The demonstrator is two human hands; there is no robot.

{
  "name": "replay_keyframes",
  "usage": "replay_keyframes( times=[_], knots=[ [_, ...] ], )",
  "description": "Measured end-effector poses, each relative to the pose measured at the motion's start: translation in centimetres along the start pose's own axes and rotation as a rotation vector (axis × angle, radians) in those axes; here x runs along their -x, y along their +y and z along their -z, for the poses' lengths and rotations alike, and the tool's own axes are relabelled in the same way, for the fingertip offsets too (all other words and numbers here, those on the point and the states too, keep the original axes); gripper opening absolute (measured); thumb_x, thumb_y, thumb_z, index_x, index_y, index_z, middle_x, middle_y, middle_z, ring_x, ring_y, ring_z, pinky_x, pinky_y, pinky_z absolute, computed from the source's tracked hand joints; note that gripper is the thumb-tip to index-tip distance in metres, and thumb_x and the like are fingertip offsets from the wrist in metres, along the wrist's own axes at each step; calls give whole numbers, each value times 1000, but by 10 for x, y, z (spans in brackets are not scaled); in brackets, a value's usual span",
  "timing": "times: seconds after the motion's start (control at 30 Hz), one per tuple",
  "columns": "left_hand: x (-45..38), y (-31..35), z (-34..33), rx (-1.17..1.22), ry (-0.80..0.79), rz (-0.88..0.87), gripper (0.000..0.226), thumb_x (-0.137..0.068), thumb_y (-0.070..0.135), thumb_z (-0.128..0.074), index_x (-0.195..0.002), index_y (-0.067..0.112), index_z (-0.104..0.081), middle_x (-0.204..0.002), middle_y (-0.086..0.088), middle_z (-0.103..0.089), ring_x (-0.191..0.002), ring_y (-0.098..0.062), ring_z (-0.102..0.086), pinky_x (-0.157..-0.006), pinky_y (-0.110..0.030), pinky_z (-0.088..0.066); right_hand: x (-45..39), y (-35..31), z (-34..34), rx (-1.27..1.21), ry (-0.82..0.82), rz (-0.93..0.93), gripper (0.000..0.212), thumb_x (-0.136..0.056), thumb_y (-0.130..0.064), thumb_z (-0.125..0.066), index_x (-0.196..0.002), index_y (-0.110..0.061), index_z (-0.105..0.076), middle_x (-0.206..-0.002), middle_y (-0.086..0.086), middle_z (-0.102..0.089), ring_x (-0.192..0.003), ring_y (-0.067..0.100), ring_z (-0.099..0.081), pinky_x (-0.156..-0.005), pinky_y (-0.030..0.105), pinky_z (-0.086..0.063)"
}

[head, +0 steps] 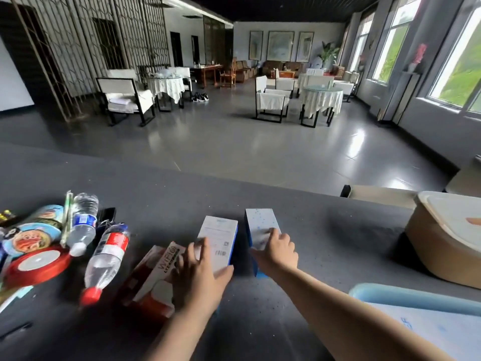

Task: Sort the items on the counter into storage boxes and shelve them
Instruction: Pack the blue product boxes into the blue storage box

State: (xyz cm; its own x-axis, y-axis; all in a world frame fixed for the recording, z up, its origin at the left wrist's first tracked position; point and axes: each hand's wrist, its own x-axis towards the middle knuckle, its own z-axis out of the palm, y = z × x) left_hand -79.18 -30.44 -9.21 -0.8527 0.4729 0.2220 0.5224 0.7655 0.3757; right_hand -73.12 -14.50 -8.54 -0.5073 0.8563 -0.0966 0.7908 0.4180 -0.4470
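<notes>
Two white-and-blue cartons lie side by side on the dark grey counter (325,238). My left hand (200,274) grips the near end of the left carton (220,235), which shows a barcode label. My right hand (277,252) grips the near end of the right carton (259,222), which has blue speckles. A red-and-white WiFi box (153,280) lies just left of my left hand. Further left lie two clear bottles, one with a red label (106,259) and one with a blue label (83,225), beside a red ribbon spool (36,264).
A tan storage box with a white lid (447,246) stands at the right end of the counter. A light blue storage box (416,298) sits at the near right corner. Round printed tins (33,235) lie at the far left. Beyond the counter's far edge are floor, tables and chairs.
</notes>
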Motion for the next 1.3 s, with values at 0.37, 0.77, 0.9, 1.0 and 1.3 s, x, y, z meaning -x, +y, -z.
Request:
replay_keyframes(
  times=[0.37,0.77,0.9,1.0,1.3],
  knots=[
    [67,103,77,781,87,-332,83,-62,60,-63,-139,35,-43,-133,12,-49,-125,-10,-45,-104,-33,-36,107,177,241,-788,-92,368,74,-56,-14,-78,-120,-46,-59,-125,-21,-60,-112,-4,-56,-80,10,-46],
    [142,175,63,1021,-36,-427,74,-63,54,-69,-131,46,-44,-131,14,-55,-123,-9,-51,-103,-45,-43,186,285,255,-243,-611,521,84,-58,-8,-81,-134,-26,-52,-145,-16,-44,-138,-2,-31,-110,16,-23],
    [151,188,59,1027,-70,-440,76,-64,53,-70,-134,43,-44,-133,13,-53,-125,-13,-50,-104,-47,-41,184,287,231,-195,-588,477,81,-52,-14,-72,-129,-36,-57,-146,-18,-39,-134,-10,-31,-108,16,-26],
    [158,193,54,1001,-92,-446,78,-66,54,-69,-138,38,-43,-135,15,-52,-127,-14,-48,-105,-47,-40,182,292,212,-221,-587,460,77,-54,-11,-70,-126,-33,-60,-145,-16,-38,-131,-10,-34,-107,14,-27],
    [171,207,45,905,-118,-463,83,-67,54,-69,-141,31,-42,-137,15,-48,-131,-14,-42,-107,-46,-37,177,304,180,-98,-416,539,61,-70,-21,-83,-124,-36,-61,-134,-24,-42,-123,-10,-38,-102,4,-25]
  ],
)
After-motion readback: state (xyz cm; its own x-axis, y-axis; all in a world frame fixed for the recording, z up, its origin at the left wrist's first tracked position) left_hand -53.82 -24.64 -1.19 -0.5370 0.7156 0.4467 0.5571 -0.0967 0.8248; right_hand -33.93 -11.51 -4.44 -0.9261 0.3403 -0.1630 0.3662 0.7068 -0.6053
